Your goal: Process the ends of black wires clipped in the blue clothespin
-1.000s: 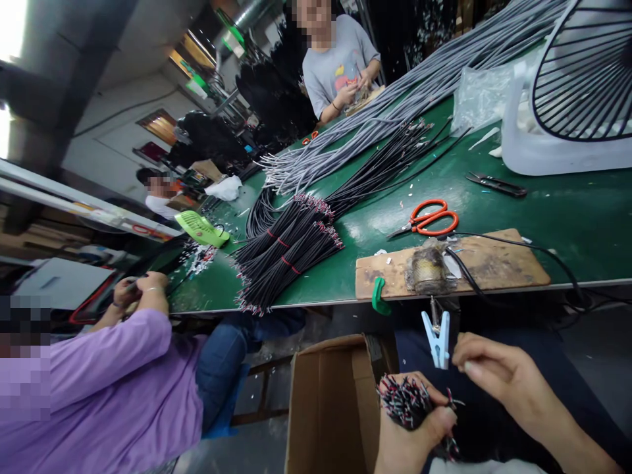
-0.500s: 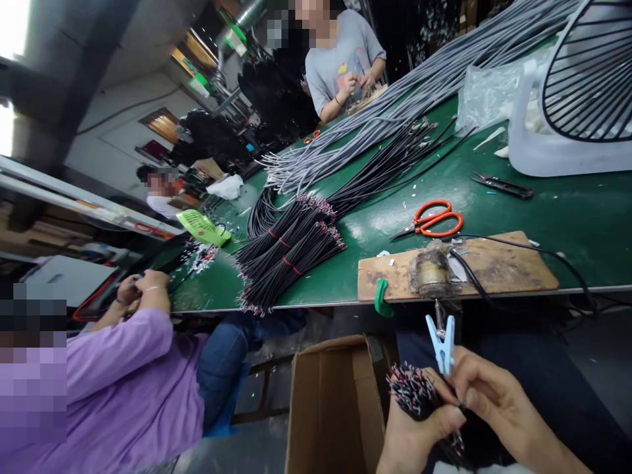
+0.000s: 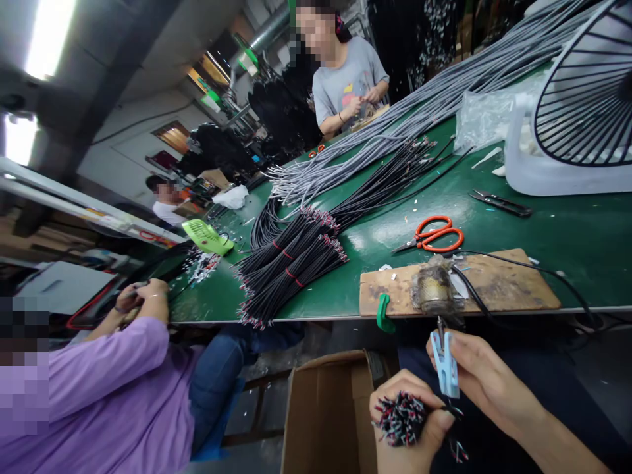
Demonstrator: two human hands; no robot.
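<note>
My left hand (image 3: 430,440) is wrapped round a thick bundle of black cables (image 3: 401,419), their stripped red, white and black ends pointing up. Beside its thumb, one separate cable end (image 3: 454,411) sticks out below the clothespin. My right hand (image 3: 471,368) grips a light-blue clothespin (image 3: 445,372), fingers around its upper legs, which sit close together. The clothespin is at the tip of a metal shaft (image 3: 441,324) that juts from a small motor (image 3: 433,289). That motor is fixed on a worn wooden board (image 3: 508,283) at the table edge.
On the green table (image 3: 375,230) lie orange-handled scissors (image 3: 438,234), black snips (image 3: 501,203), tied black cable bundles (image 3: 291,270) and long grey cables (image 3: 355,148). A fan (image 3: 587,112) stands right. Below is a cardboard box (image 3: 330,415). A co-worker in purple (image 3: 113,388) sits left.
My right hand has moved up from the cable ends onto the clothespin, and its legs are now pressed closer together. My left hand with the bundle has shifted slightly left and down.
</note>
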